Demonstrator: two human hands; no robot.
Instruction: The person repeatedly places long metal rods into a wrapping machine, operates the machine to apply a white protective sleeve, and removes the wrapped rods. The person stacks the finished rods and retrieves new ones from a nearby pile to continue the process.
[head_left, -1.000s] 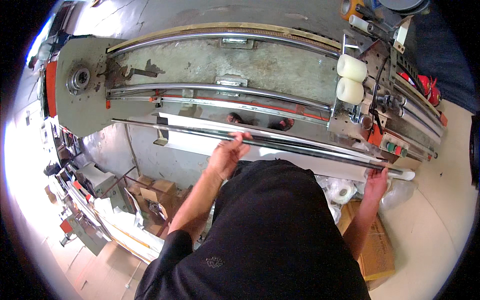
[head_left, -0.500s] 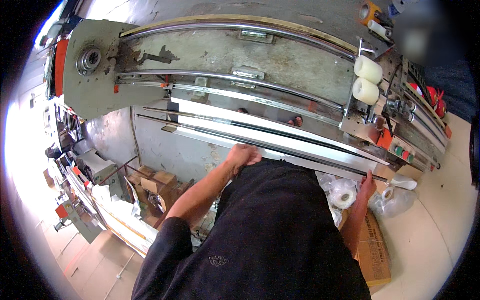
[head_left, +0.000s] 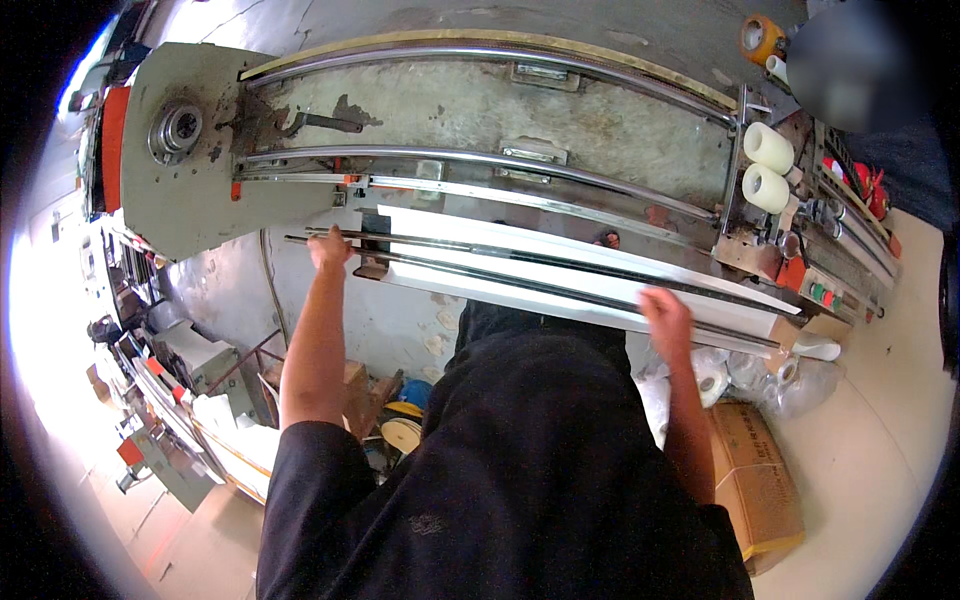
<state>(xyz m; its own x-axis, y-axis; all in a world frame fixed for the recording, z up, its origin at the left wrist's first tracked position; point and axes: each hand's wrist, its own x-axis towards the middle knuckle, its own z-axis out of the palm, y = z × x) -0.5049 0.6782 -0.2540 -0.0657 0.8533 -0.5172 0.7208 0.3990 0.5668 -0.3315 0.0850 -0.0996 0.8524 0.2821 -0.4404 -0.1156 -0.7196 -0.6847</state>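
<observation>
Long white strip (head_left: 560, 262) — lay along front rail (head_left: 520, 262) of grey machine (head_left: 200, 190).
Left hand (head_left: 330, 248) — at strip's left end, grip unclear.
Right hand (head_left: 668, 318) — fingers spread flat near right end.
Advice: both ends level, pressure even, strip parallel to rail.

Person wears a black short-sleeved shirt, plain fabric with a small faint dark emblem on the front. Sleeves end above the elbows. Both forearms bare. Left hand (head_left: 330, 250) and right hand (head_left: 666, 318) ungloved; no watch or rings visible.
</observation>
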